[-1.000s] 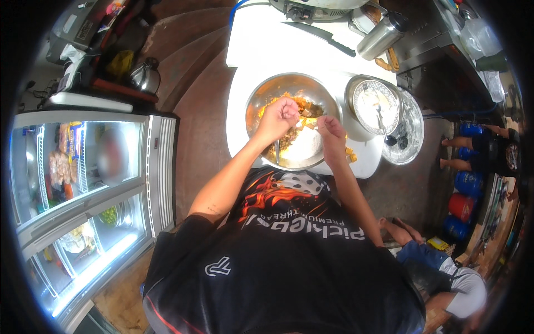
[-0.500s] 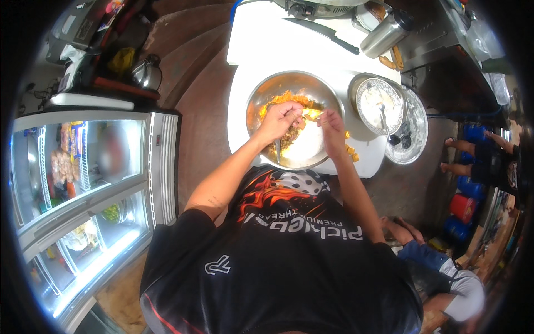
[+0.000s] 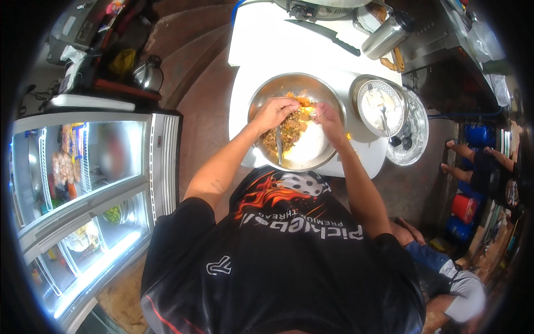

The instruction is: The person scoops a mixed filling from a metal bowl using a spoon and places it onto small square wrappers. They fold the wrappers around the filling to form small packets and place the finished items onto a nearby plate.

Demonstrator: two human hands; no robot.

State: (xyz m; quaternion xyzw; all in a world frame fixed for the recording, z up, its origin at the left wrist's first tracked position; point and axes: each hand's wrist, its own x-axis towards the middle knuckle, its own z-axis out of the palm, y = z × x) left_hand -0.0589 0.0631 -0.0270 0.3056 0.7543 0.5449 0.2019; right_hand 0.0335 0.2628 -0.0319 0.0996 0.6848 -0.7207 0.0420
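So there are 2 bare hands working over a big steel bowl (image 3: 261,97) on the white tabletop (image 3: 261,39), right in front of the black shirt (image 3: 272,250). The left hand (image 3: 273,114) is above the upper-left part of the bowl, fingers (image 3: 290,104) bunched and pointing toward the other hand. The right hand (image 3: 331,119) is over the bowl's right side, fingertips drawn in close. Can't tell if either set is actually pinching something, it's too small and bright there. The hands look near each other with a little gap between.

The crumbly brown food (image 3: 289,133) sits in the left and middle of the bowl, with orange-yellow bits (image 3: 300,100) mostly at the far side. A metal utensil (image 3: 279,147) leans in it, handle toward the person.

Just right of the bowl there's a patterned plate (image 3: 364,114) with a fork (image 3: 384,119) on it. Farther back: 1 black-handled knife (image 3: 328,36) lying flat, and a steel bottle (image 3: 384,38).
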